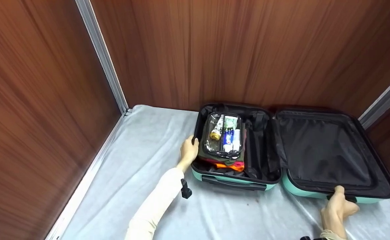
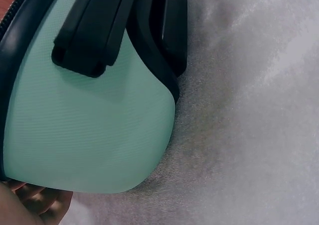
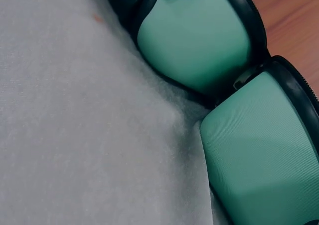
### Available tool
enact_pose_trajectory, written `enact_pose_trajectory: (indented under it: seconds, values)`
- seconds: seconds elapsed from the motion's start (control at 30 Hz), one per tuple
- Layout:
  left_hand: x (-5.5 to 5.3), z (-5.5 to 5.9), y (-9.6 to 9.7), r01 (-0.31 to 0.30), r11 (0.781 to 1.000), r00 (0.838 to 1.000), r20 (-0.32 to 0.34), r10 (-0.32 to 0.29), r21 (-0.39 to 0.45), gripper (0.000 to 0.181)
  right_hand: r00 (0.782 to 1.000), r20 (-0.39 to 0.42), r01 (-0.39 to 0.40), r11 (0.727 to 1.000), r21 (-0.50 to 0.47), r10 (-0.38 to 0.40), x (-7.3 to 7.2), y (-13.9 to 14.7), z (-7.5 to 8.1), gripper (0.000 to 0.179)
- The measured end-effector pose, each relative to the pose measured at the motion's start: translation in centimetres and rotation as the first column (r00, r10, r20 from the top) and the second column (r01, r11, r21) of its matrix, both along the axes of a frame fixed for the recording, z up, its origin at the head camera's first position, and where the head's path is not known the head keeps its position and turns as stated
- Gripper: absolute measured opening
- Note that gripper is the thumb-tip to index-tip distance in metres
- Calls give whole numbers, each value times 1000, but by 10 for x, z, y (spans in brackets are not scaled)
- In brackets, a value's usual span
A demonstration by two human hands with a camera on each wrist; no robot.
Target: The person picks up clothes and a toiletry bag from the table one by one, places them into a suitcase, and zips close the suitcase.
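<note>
An open mint-green suitcase (image 1: 276,186) lies with its two black-lined halves side by side. In the left half, a clear pouch (image 1: 209,146) with black edging rests on folded clothes (image 1: 238,165) in green, red and orange. Tubes and a yellow-capped bottle (image 1: 216,134) show inside the pouch. My left hand (image 1: 189,151) grips that half's left side, thumb at the rim; its curled fingers (image 2: 42,202) show against the shell in the left wrist view. At the front of the right half (image 1: 328,153), my right hand (image 1: 338,205) holds the edge by a black fitting, thumb uppermost.
A light grey cloth (image 1: 148,143) covers the surface under the suitcase. Wood-grain panels (image 1: 195,56) rise behind and at both sides, with the suitcase close to the back one. A black carry handle (image 1: 233,183) runs along the left half's front.
</note>
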State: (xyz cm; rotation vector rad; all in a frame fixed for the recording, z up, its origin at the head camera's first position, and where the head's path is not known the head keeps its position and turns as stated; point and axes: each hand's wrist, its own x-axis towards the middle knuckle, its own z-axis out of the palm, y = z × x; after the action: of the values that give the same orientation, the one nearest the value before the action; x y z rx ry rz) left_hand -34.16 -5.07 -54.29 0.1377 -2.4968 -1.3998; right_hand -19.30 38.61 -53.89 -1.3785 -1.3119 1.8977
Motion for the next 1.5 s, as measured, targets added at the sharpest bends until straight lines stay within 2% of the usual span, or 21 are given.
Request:
enact_pose_trajectory:
  seconds: [0.13, 0.3, 0.37, 0.63, 0.77, 0.93, 1.03, 1.13, 1.23, 1.33, 1.43, 1.5]
  values:
    - [1, -2, 2, -7, 1000, 1000, 5, 7, -1, 31, 996, -60, 68, 998, 8, -67, 0, -1, 3, 67]
    - [0, -3, 4, -4, 1000, 1000, 10, 4, 14, 32, 962, -236, 144, 990, 11, -137, 2, 1, 15, 63]
    - [0, -2, 4, -9, 1000, 1000, 8, 9, 15, 31, 948, -279, 167, 986, 30, -152, 1, 1, 22, 64]
    - [1, 1, 1, -20, 1000, 1000, -12, 20, 20, 27, 926, -350, 205, 967, 154, -140, 2, -16, 55, 69]
    - [1, 1, 1, -22, 1000, 1000, -7, 23, 20, 28, 900, -417, 218, 958, 185, -125, 4, -29, 69, 66]
    - [0, 0, 1, -15, 1000, 1000, 8, 14, 20, 31, 850, -516, 252, 943, 216, -108, 3, -37, 75, 65]
    - [0, 0, 1, -15, 1000, 1000, 15, 15, 18, 33, 840, -535, 261, 933, 249, -92, 2, -39, 77, 68]
    - [1, -1, 2, -19, 1000, 1000, 7, 19, 12, 32, 842, -535, 265, 916, 302, -67, 2, -43, 80, 71]
    - [1, -1, 2, -17, 1000, 1000, -4, 17, 14, 31, 845, -533, 272, 895, 353, -47, 4, -52, 87, 72]
    - [0, -1, 2, -7, 1000, 1000, -10, 8, 21, 29, 861, -507, 283, 862, 421, -35, 5, -63, 94, 73]
    - [0, -2, 2, -3, 1000, 1000, -11, 3, 28, 27, 872, -490, 292, 802, 520, 0, 7, -75, 101, 72]
    - [0, -2, 2, 1, 999, 1000, -9, 0, 41, 26, 867, -495, 298, 742, 600, 53, 8, -83, 103, 71]
